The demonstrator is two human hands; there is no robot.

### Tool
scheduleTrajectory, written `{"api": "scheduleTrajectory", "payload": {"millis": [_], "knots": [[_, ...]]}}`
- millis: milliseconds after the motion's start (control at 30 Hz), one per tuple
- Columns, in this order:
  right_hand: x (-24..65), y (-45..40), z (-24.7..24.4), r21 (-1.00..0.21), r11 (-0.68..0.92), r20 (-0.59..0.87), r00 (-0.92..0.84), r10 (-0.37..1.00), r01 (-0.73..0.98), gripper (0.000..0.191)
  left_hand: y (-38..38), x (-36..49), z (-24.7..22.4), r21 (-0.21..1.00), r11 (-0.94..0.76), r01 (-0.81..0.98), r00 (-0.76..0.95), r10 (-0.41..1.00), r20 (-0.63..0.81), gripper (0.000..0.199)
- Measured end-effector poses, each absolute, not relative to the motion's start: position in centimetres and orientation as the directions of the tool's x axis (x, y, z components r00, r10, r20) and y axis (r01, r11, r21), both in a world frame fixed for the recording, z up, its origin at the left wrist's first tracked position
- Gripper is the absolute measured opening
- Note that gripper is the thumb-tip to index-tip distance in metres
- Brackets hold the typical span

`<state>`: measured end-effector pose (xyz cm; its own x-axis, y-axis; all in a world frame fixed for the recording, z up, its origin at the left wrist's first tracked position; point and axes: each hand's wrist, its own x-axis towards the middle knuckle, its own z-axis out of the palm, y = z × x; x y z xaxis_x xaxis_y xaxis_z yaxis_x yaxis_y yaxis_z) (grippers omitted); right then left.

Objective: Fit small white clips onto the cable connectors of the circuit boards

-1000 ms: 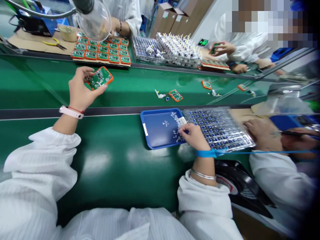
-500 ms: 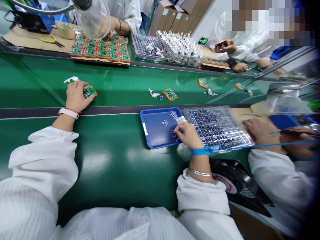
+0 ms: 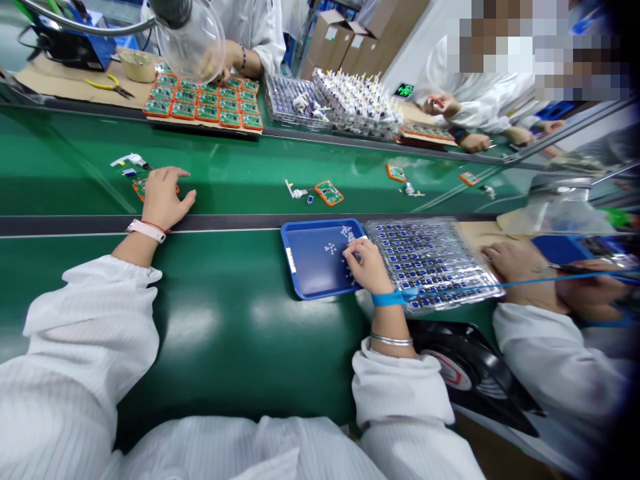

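My left hand [image 3: 165,198] is over the green belt, thumb and fingers apart, holding nothing. It partly covers an orange-framed circuit board [image 3: 139,189]; I cannot tell whether it touches it. Just beyond lie a white plastic part [image 3: 133,160] and a small blue-faced piece [image 3: 129,173]. My right hand [image 3: 367,265] is at the right side of a blue tray [image 3: 320,263], thumb and fingertips pinched together. What they hold, if anything, is too small to see. Tiny white pieces [image 3: 331,249] are scattered in the tray beside the fingers.
Right of the tray is a clear plastic tray [image 3: 450,257] of blue-faced pieces. Another orange-framed board [image 3: 329,193] and white part [image 3: 299,193] lie on the belt. A co-worker's hand [image 3: 515,263] is at the right. Board rows [image 3: 205,100] and pliers [image 3: 113,85] lie across the belt.
My left hand has let go of the circuit board and its fingers have spread. That board and the others on the belt have shifted left. My right hand has moved slightly left over the tray.
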<state>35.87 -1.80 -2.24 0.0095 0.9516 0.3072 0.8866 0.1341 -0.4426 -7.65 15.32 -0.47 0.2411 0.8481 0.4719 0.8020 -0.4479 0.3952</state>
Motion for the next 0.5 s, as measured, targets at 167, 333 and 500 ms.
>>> {"api": "scheduleTrajectory", "payload": {"millis": [167,333,500], "knots": [[35.45,-1.19,-2.81,-0.461,0.137,0.32,0.02,0.947,0.877,0.013,15.49,-7.64,-0.72,0.426,-0.445,0.788,0.237,0.858,0.456,0.033],[35.78,-1.73,-2.51,-0.46,0.147,0.334,0.018,0.942,0.876,0.011,15.54,-7.63,-0.81,0.433,-0.442,0.786,0.241,0.863,0.444,0.032],[35.62,-2.08,-2.43,-0.428,0.15,0.327,-0.002,0.945,0.891,0.011,15.75,-7.76,-1.09,0.444,-0.439,0.781,0.243,0.869,0.432,0.032]]}}
